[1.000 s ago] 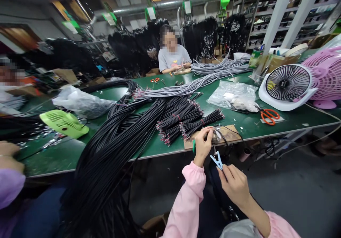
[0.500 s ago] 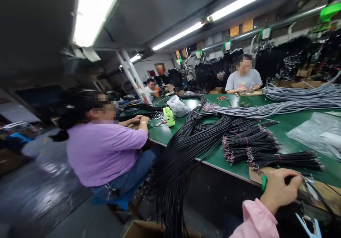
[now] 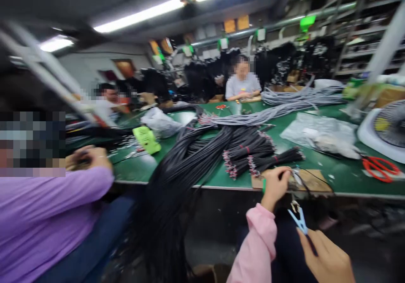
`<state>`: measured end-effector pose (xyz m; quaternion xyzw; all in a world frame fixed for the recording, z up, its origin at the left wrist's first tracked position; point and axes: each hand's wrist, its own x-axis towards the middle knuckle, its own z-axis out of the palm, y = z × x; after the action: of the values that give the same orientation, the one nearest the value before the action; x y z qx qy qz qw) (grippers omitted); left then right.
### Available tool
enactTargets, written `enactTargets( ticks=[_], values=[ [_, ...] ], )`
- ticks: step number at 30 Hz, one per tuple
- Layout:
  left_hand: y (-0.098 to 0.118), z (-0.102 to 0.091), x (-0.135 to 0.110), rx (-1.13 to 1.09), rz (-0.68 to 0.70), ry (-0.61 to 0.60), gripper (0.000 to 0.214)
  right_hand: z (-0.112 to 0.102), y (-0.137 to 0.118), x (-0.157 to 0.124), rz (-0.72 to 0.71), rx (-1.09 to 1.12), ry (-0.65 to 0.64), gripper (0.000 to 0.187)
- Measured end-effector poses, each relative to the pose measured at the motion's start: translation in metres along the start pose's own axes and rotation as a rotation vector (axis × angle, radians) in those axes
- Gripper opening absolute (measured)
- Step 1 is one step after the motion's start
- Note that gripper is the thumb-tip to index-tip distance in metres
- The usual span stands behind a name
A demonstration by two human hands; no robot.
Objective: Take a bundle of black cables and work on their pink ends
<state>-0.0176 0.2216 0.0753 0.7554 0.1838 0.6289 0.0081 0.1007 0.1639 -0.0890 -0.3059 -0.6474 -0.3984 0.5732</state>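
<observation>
My left hand (image 3: 276, 186), in a pink sleeve, is closed on a thin black wire (image 3: 303, 180) at the front edge of a brown board (image 3: 316, 180) on the green table (image 3: 196, 177). My right hand (image 3: 327, 259) sits lower right, closed around the handle of a blue clip tool (image 3: 299, 220) that points up toward the board. Bundles of black cables with stripped ends (image 3: 253, 154) lie just behind the board. The picture is smeared by motion.
A thick sheaf of black cables (image 3: 177, 177) hangs over the table edge. Grey cables (image 3: 284, 105), a plastic bag (image 3: 319, 135), orange scissors (image 3: 379, 167), a white fan (image 3: 384, 133) and a green fan (image 3: 146, 139) lie on the table. A person in purple (image 3: 47, 215) sits at left, others farther back.
The camera has swung back to the right from the person in purple. My right hand with the blue clip tool is in view again. My left hand stays on the wire at the board.
</observation>
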Motion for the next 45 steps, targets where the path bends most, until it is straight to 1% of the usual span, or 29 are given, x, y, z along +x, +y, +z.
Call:
enactTargets(
  ticks=[2, 6, 10, 15, 22, 28, 38, 45],
  values=[
    [-0.004, -0.001, 0.000, -0.036, -0.011, -0.022, 0.022, -0.002, -0.005, 0.000, 0.057, -0.037, 0.005, 0.016],
    [-0.009, -0.003, -0.001, -0.055, -0.016, -0.047, 0.022, 0.001, -0.015, 0.013, 0.123, -0.041, 0.007, 0.017],
    [-0.009, -0.004, -0.004, -0.038, -0.009, -0.057, 0.023, 0.004, -0.021, 0.020, 0.129, -0.037, -0.004, 0.018],
    [-0.008, -0.005, -0.004, -0.029, -0.009, -0.056, 0.023, 0.008, -0.019, 0.023, 0.147, -0.034, -0.003, 0.016],
    [-0.013, -0.004, -0.004, -0.040, -0.014, -0.054, 0.023, 0.007, -0.020, 0.026, 0.133, -0.059, 0.023, 0.015],
    [-0.019, -0.003, -0.002, -0.053, -0.037, -0.051, 0.021, 0.013, -0.024, 0.031, 0.137, -0.094, 0.083, 0.023],
    [-0.023, -0.002, -0.001, -0.081, -0.055, -0.052, 0.020, 0.013, -0.022, 0.036, 0.108, -0.137, 0.075, 0.018],
    [-0.019, -0.002, 0.000, -0.106, -0.051, -0.050, 0.018, 0.012, -0.022, 0.038, 0.072, -0.144, 0.070, 0.012]
  ],
)
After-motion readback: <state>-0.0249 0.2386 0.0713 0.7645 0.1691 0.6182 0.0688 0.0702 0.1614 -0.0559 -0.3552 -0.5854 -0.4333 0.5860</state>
